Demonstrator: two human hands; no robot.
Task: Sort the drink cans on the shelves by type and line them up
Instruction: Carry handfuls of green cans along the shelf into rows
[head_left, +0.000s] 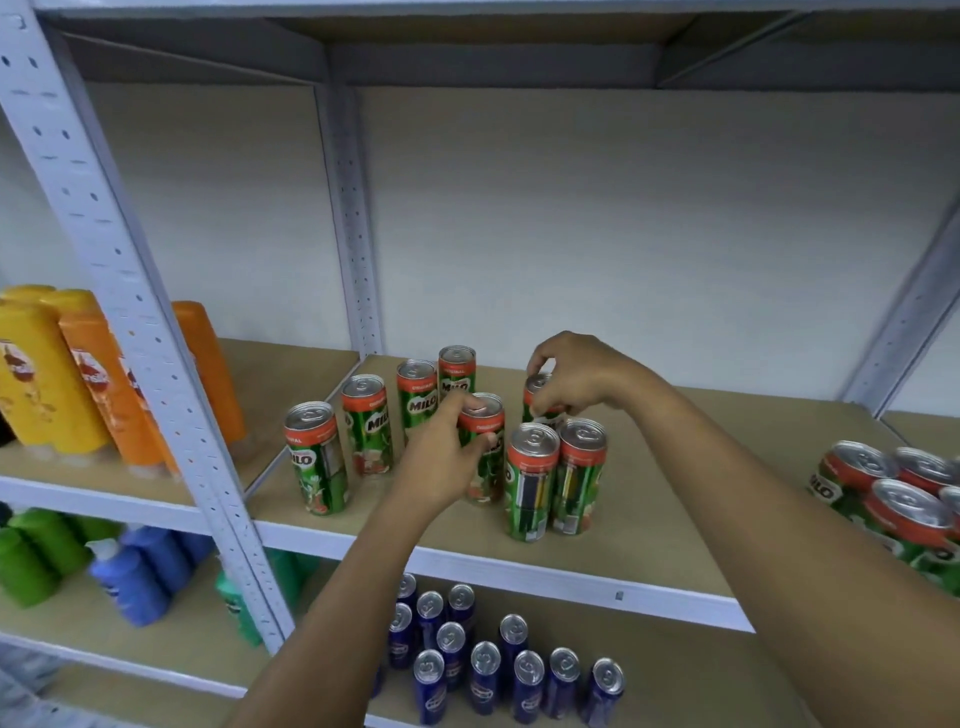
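Observation:
Several green Milo cans with red tops stand on the middle shelf (649, 499). My left hand (441, 457) grips one upright Milo can (485, 415) in the middle of the group. My right hand (571, 379) pinches the top of another Milo can (535, 387) further back. Two Milo cans (556, 478) stand side by side in front of it. A curved row of more Milo cans (366, 426) runs back from the left. Another cluster of Milo cans (893, 493) stands at the right edge. Several blue cans (483, 670) stand on the shelf below.
A perforated white upright post (156, 364) divides the shelving. Left of it stand yellow and orange bottles (78, 379); below them are green bottles (36, 556) and blue bottles (140, 577). Bare shelf board lies between the middle and right Milo groups.

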